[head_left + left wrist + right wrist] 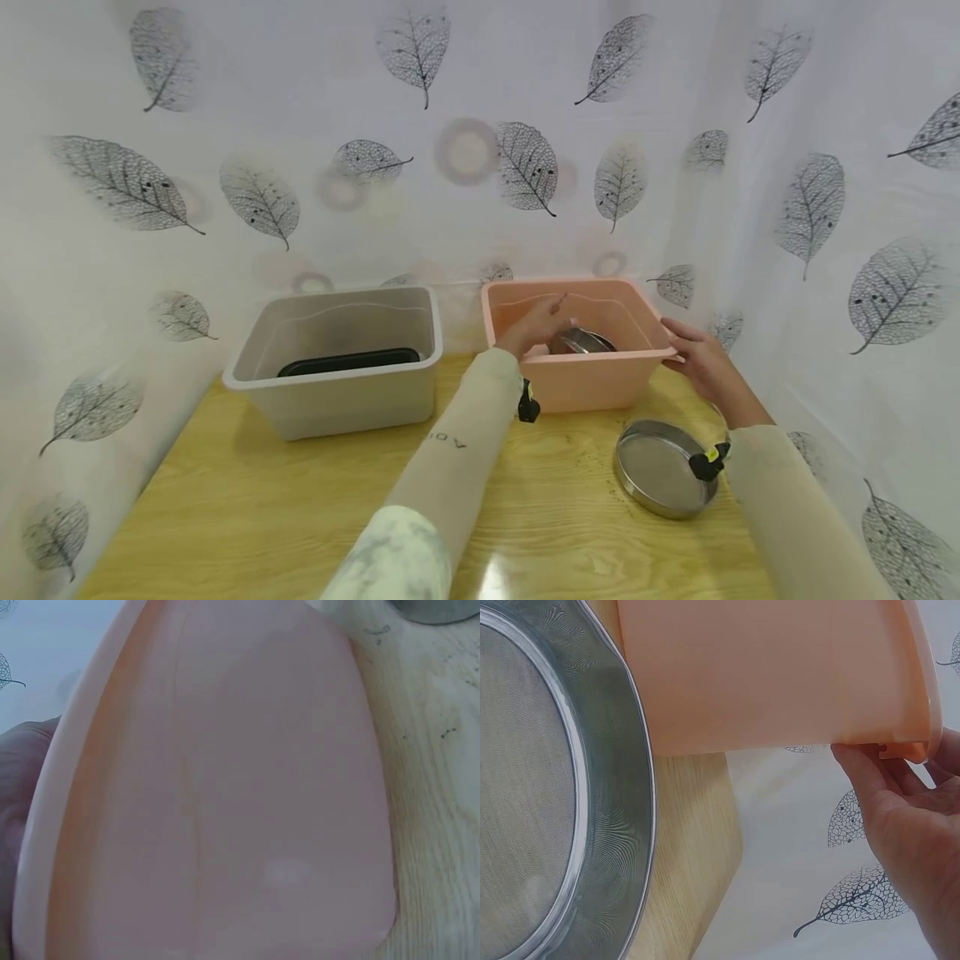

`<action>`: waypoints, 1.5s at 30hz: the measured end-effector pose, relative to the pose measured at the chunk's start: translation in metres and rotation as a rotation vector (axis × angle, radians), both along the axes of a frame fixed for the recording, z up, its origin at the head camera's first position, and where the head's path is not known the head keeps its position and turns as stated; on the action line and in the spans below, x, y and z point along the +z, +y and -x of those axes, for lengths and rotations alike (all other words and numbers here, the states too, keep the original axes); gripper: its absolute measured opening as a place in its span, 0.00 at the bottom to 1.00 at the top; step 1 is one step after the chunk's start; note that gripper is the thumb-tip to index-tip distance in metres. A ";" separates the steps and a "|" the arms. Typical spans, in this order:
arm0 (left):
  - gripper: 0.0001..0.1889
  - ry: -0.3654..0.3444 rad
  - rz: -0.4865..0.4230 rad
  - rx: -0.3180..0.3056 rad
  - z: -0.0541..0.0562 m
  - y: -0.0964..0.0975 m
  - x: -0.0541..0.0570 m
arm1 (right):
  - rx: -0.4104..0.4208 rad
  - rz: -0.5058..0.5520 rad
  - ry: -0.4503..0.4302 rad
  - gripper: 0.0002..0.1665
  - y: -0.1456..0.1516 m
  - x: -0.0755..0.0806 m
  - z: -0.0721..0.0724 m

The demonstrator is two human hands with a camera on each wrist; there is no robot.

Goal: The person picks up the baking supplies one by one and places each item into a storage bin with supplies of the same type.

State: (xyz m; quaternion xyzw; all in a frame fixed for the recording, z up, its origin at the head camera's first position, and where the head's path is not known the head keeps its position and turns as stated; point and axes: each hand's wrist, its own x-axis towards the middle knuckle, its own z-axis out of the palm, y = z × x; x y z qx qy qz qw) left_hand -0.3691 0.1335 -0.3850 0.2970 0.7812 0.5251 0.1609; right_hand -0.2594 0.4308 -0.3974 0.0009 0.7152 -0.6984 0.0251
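Observation:
My left hand (537,327) reaches over the near rim into the pink plastic bin (585,385), one finger pointing up. Just right of it, round metal sieves (588,340) lie tilted inside the bin; its grip on them is hidden. In the left wrist view, the bin's wall (277,780) covers most of that hand (22,787). My right hand (701,358) holds the bin's right rim at the near corner, as the right wrist view also shows, with the hand (911,817) below the lip. Below the bin, a round mesh sieve (663,471) lies on the table.
A grey-beige plastic bin (360,404) stands left of the pink one, with a black tray-like object (348,362) inside. Both are on a wood-grain table (300,517). Behind and at the sides hangs a white leaf-print curtain (480,83).

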 end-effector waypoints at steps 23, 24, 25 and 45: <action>0.33 0.040 -0.091 -0.101 -0.022 -0.024 0.023 | 0.001 -0.003 -0.015 0.38 0.001 0.000 0.001; 0.33 0.065 -0.084 -0.113 -0.026 -0.025 0.025 | 0.002 0.000 -0.012 0.38 0.001 0.000 0.001; 0.33 0.091 -0.077 -0.123 -0.030 -0.026 0.026 | 0.003 0.000 -0.008 0.39 0.001 0.000 0.001; 0.30 -0.049 -0.182 -0.347 -0.093 -0.019 -0.006 | 0.002 -0.022 0.001 0.39 -0.002 0.001 -0.001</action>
